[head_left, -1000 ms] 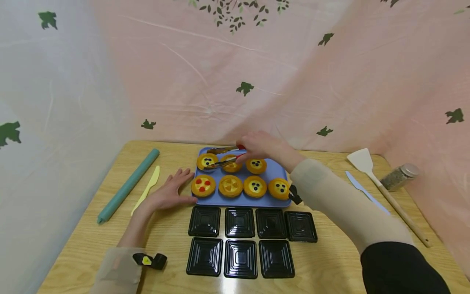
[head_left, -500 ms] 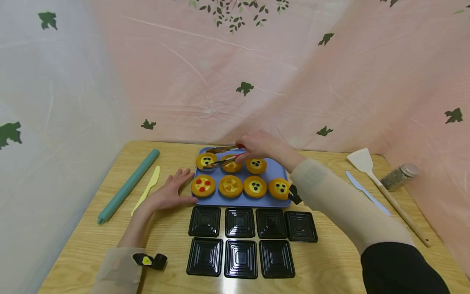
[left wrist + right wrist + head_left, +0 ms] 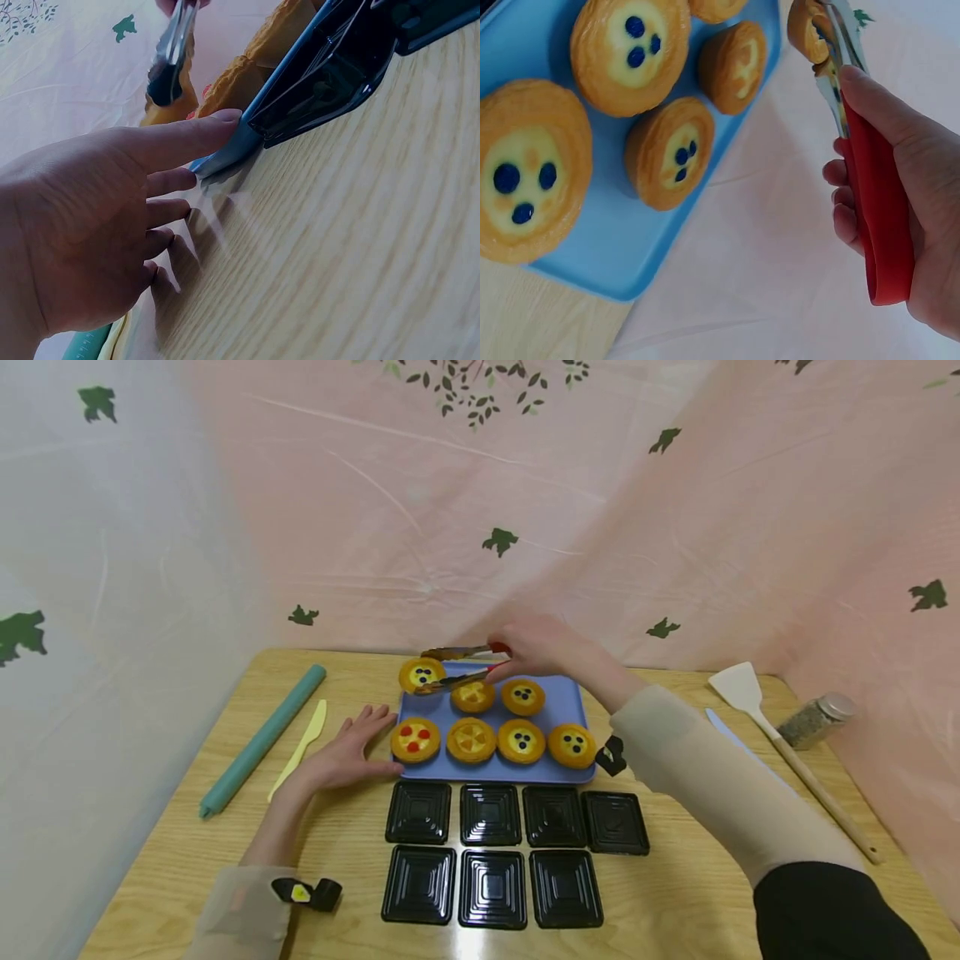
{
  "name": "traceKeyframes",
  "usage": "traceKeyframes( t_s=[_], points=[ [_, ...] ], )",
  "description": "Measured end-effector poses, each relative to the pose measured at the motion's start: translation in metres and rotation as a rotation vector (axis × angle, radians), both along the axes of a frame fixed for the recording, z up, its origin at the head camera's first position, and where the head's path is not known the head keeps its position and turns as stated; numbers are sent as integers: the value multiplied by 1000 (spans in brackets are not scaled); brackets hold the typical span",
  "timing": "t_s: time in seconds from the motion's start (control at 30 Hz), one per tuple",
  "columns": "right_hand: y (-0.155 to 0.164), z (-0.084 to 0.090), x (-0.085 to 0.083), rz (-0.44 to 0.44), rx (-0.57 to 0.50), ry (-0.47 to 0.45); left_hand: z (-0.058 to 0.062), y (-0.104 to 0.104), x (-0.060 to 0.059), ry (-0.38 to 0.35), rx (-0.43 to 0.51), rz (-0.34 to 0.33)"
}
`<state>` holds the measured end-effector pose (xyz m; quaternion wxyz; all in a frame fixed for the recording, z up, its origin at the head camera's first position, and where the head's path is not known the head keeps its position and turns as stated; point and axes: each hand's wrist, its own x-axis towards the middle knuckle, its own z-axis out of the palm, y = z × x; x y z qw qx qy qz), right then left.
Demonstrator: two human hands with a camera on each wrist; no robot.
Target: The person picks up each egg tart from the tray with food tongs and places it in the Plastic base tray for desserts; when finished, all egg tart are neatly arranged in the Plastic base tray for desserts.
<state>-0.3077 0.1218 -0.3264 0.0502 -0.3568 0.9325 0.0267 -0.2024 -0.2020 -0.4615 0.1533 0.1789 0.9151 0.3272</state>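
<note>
My right hand grips red-handled tongs, whose metal ends hold a blueberry-topped tart above the far left corner of the blue tray. In the right wrist view, fingers and thumb wrap the red handle. My left hand lies at the tray's left edge with fingers spread; the left wrist view shows its thumb against the tray rim. Still on the tray are a tart with red pieces, a tart with yellow wedges and several other tarts.
Several square black plastic trays stand in two rows before the blue tray. At the left lie a teal rolling pin and a yellow knife. Rightward are a blue knife, a white spatula and a spice jar.
The tongs have raised the blueberry tart off the tray's far left spot, and my right hand has shifted slightly up and right. The left hand stays in place.
</note>
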Motion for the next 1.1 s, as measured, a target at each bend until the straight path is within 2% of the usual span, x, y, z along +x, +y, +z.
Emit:
traceKeyframes(
  t_s=[0.23, 0.57, 0.8, 1.1],
  points=[
    [18, 5, 22, -1, -70, 34, 1, 1, 0, 10, 2, -5],
    [46, -10, 63, -66, -180, 17, -1, 0, 0, 17, 2, -9],
    [55, -15, 98, -73, -224, 70, -1, 1, 1, 12, 14, -12],
    [55, -30, 139, -62, -248, 118, 1, 1, 3, 22, 16, -18]
  ],
)
